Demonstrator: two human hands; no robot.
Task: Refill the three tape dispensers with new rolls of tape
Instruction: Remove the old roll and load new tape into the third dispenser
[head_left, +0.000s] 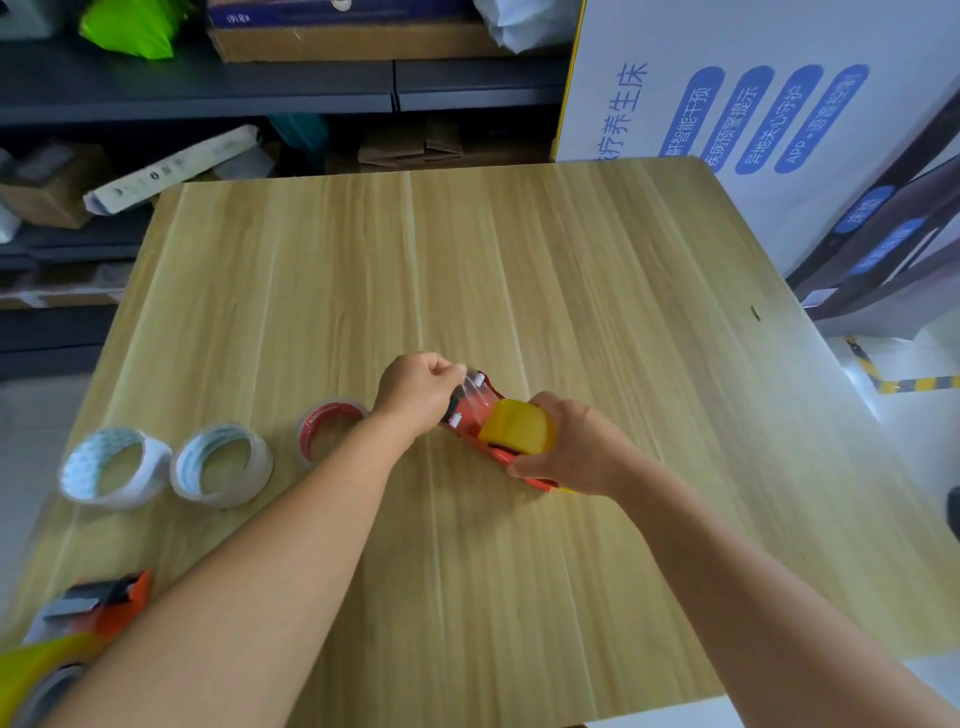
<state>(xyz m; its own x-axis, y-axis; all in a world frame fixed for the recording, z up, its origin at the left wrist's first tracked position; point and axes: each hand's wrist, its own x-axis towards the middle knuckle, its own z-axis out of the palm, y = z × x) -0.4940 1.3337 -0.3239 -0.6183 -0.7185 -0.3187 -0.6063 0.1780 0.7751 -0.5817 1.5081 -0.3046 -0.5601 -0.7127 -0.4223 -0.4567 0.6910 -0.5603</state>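
From the head view, a pale wood-grain desk (571, 270) with a smooth laminate surface fills most of the frame. Just below its centre lies a red tape dispenser (485, 441), a flat metal frame carrying a yellow roll (517, 428) of glossy tape. The right hand (569, 447) curls around that roll and the dispenser's rear end, fingers wrapped and pressing it to the desk. The left hand (421, 389) is closed in a pinch on a clear strip of tape (475, 392) drawn from the roll toward the dispenser's front end with its small white rollers. At lower left of the frame three rolls lie flat in a row: two rings of clear tape, one (115, 466) with a white core and one (222, 464) just beside it, then a red-cored roll (324, 428) near the left wrist. In the bottom left corner sits an orange dispenser (111, 603) with a grey metal plate, partly blurred, with a yellow roll (36, 670) at its near end.
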